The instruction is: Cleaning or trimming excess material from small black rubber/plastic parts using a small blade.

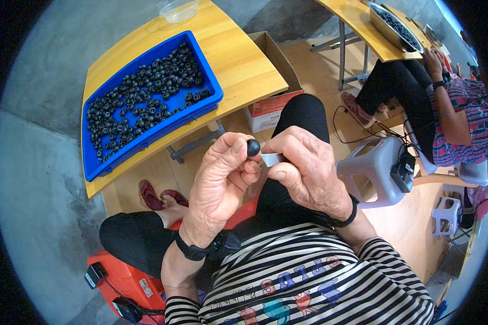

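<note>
My left hand (214, 187) pinches a small round black part (253, 147) between thumb and fingertips, above my lap. Closed around a small tool with a flat, pale, angled blade (271, 159) is my right hand (312, 170); its fingers hide the rest of the tool. The blade's tip lies close beside the black part, and I cannot tell if they touch. Ahead on the left, a blue tray (146, 140) holds many similar small black ring-like parts (141, 89).
The tray stands on a yellow table (244, 65) with a clear plastic bowl (179, 10) at its far edge. A cardboard box (271, 54) is behind it. To the right are a plastic stool (371, 170), cables and a seated person (461, 122) beside a basin of black parts (396, 27).
</note>
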The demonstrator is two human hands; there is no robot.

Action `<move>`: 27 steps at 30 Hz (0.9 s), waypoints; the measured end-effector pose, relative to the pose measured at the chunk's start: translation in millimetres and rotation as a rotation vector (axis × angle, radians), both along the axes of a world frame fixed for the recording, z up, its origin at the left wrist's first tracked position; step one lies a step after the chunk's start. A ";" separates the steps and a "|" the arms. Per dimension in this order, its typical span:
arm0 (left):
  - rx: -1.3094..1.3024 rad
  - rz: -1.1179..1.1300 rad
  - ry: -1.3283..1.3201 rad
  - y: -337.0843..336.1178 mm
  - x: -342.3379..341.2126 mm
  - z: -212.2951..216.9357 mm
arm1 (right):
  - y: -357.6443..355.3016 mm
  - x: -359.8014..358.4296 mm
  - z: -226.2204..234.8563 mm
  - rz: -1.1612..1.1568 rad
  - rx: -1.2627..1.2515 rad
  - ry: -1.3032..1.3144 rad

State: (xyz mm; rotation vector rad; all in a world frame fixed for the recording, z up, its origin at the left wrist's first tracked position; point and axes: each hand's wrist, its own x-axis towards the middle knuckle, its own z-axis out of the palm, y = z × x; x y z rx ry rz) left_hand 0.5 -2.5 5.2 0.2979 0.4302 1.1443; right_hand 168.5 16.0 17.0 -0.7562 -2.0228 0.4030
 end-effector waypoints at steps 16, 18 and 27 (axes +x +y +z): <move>0.013 0.067 0.052 -2.6 3.8 0.8 | -2.2 -4.0 3.2 -0.062 0.033 -0.086; 0.007 0.067 0.050 -2.4 2.9 0.2 | -2.6 -4.1 4.2 -0.051 0.018 -0.087; 0.024 0.054 0.041 -1.3 2.5 -0.8 | -3.1 -3.0 5.0 -0.021 0.010 -0.050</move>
